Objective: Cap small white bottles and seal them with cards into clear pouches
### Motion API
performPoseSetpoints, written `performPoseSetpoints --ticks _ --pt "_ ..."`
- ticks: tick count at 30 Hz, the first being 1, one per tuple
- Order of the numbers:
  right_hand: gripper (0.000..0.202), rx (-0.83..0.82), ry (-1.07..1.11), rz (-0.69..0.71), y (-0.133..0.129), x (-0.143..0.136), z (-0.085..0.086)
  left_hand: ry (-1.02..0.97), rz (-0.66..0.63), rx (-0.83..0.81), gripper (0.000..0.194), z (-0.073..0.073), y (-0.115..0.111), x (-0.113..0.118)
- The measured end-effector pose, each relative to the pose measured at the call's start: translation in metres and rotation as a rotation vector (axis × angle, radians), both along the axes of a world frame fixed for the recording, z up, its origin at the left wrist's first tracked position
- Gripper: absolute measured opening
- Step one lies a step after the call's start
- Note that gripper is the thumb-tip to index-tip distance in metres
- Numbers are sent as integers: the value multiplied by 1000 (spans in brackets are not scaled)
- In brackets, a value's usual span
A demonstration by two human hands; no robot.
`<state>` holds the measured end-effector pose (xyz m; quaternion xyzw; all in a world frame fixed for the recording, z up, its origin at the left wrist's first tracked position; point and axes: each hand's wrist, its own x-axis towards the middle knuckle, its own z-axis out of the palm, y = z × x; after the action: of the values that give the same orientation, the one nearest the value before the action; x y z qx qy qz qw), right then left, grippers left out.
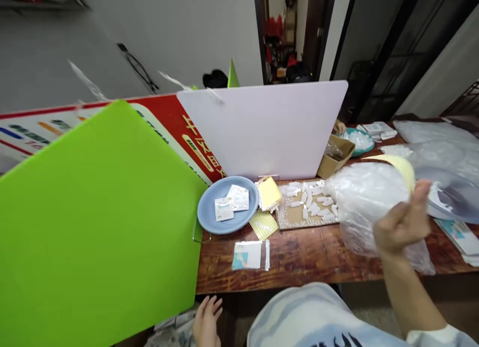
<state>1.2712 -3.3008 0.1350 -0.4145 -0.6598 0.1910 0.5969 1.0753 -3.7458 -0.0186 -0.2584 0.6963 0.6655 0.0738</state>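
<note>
My right hand (402,222) is raised over the right part of the wooden table, its fingers closed on the end of a curved pale-yellow strip (398,165). Behind and beside it lies a clear plastic bag (366,197). My left hand (206,319) hangs below the table's front edge with its fingers apart and nothing in them, near some packets (175,327). On the table, a blue plate (204,212) holds small white packets (224,210). A flat packet (250,255) lies in front of it. A cardboard tray (294,216) carries small white plastic pieces (324,201).
A large green board (101,227) stands at the left, and a white board (269,132) rises behind the table. Yellow sheets (269,193), a cardboard box (335,157), a teal basin (368,146) and a translucent basin (456,192) are around. Another person's hand (340,127) shows behind the box.
</note>
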Motion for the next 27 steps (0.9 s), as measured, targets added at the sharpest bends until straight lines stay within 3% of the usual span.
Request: performPoseSetpoints --ticks 1,3,4,7,10,15,19,27 --pt "49 -74 -40 94 -17 -2 -22 -17 -6 -12 18 1 1 4" --pt "43 -388 -172 448 -56 -11 -72 -49 -28 -9 19 4 6 9" --pt "38 -473 -218 528 -75 -15 -98 -60 -42 1 20 5 10 10" --pt "37 -589 -332 606 -111 -14 -165 -56 -108 30 24 8 19 9" --pt "56 -627 -668 746 -112 -3 -206 -48 -149 44 26 13 26 7" --pt "68 -738 -1003 807 -80 -18 -234 -140 -187 74 22 25 41 9" --pt "69 -752 -1182 799 -57 -43 -242 -147 -259 65 21 29 50 12" --pt "78 -722 -1426 732 -32 -71 -249 -170 -222 125 19 29 50 9"
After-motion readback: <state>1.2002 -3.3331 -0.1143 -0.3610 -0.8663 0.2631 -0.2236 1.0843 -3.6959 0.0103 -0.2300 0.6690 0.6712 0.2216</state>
